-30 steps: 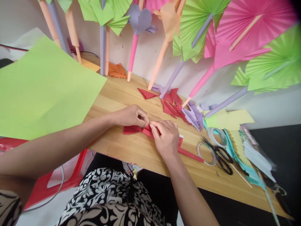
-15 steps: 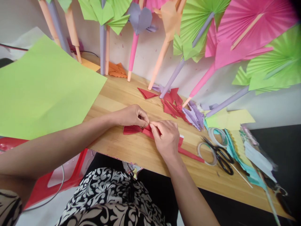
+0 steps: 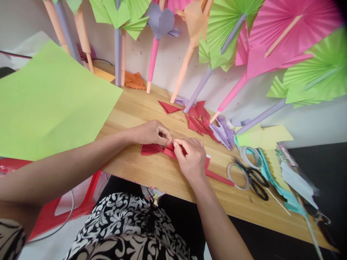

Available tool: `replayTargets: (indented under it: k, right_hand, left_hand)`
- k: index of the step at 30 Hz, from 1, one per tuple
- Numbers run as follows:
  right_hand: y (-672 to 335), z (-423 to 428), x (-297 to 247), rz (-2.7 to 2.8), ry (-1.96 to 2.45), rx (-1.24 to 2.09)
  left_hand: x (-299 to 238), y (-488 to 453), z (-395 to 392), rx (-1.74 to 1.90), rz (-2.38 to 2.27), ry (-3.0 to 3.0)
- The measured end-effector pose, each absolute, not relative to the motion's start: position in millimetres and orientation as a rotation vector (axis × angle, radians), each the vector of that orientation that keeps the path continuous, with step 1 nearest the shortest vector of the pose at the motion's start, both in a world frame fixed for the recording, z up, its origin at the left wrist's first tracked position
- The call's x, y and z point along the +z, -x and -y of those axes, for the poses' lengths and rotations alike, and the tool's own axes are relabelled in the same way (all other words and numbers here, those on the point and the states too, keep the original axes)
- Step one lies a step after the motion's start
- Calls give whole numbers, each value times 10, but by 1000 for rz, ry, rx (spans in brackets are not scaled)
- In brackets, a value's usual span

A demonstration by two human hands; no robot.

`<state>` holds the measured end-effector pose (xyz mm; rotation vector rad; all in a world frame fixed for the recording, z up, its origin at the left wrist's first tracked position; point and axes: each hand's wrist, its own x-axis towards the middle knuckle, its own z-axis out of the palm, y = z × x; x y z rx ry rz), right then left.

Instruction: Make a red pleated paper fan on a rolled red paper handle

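A pleated red paper piece lies on the wooden table near its front edge. My left hand pinches it at the middle, fingers closed. My right hand meets it fingertip to fingertip and is closed on the same red paper, covering its right half. A red paper strip sticks out from under my right hand toward the right.
A large green sheet overhangs the table's left end. Folded red triangles and purple pleated paper lie behind my hands. Tape rolls and black scissors sit to the right. Paper fans on sticks lean on the wall.
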<state>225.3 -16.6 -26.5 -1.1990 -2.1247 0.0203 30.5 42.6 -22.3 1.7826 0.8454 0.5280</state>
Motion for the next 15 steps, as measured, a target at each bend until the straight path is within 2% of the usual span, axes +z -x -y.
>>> replayTargets:
  k: [7,15]
  right_hand:
    - [-2275,174,-246,2128,1221,109]
    - [-2280,157,-266,2133,1203,12]
  left_hand:
    - [-213,-307,-426,522,-848,-1727]
    - [-208,-303,-417,512,-837,-1721]
